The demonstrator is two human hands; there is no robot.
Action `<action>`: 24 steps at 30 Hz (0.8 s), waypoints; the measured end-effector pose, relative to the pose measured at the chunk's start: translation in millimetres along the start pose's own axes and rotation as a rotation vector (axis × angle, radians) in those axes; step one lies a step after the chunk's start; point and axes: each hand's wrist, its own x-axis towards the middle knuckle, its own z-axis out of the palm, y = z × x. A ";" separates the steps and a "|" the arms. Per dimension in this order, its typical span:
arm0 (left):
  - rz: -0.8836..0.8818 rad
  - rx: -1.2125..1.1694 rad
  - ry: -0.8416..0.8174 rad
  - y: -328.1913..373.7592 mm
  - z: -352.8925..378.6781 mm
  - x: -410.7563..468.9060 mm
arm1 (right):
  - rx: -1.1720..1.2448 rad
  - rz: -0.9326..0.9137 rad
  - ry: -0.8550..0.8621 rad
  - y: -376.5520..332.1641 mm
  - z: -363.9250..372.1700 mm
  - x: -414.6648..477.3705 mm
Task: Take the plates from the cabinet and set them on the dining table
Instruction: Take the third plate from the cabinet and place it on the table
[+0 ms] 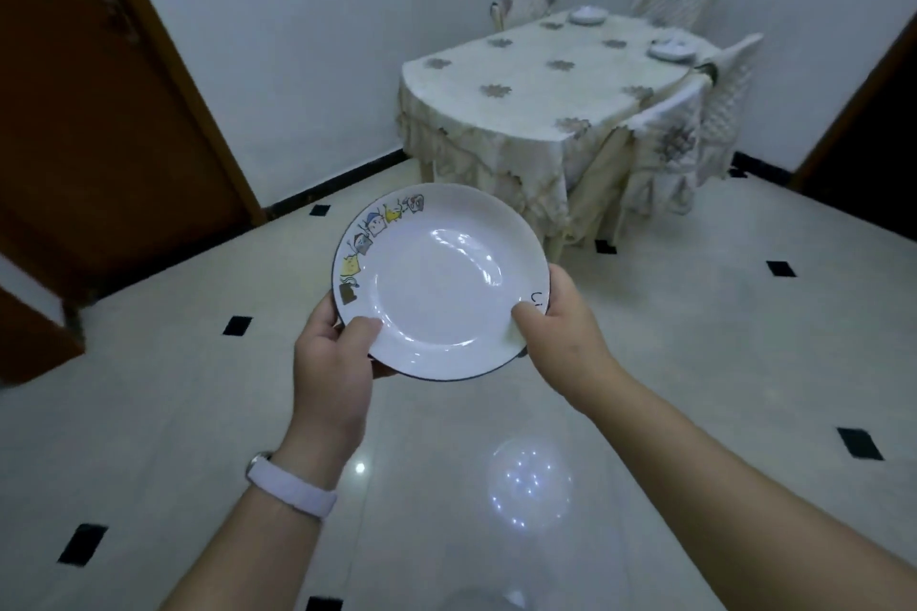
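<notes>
A white plate (441, 283) with a dark rim and cartoon figures along its left edge is held in front of me over the floor. My left hand (335, 357) grips its near left rim, thumb on top. My right hand (560, 327) grips its near right rim the same way. The dining table (521, 79), covered by a cream flowered cloth, stands ahead at the back right. Two white plates lie on it, one plate (587, 15) at the far edge and another plate (672, 47) at the far right.
White chairs (724, 89) surround the table, some draped with cloth. A brown wooden door (99, 114) fills the left side and a dark doorway (868, 149) is at the right. Glossy pale floor tiles (694, 362) with small black squares stretch between me and the table.
</notes>
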 end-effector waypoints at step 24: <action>-0.159 0.035 -0.459 -32.9 255.8 281.9 | -0.031 0.152 0.454 11.1 -126.2 268.7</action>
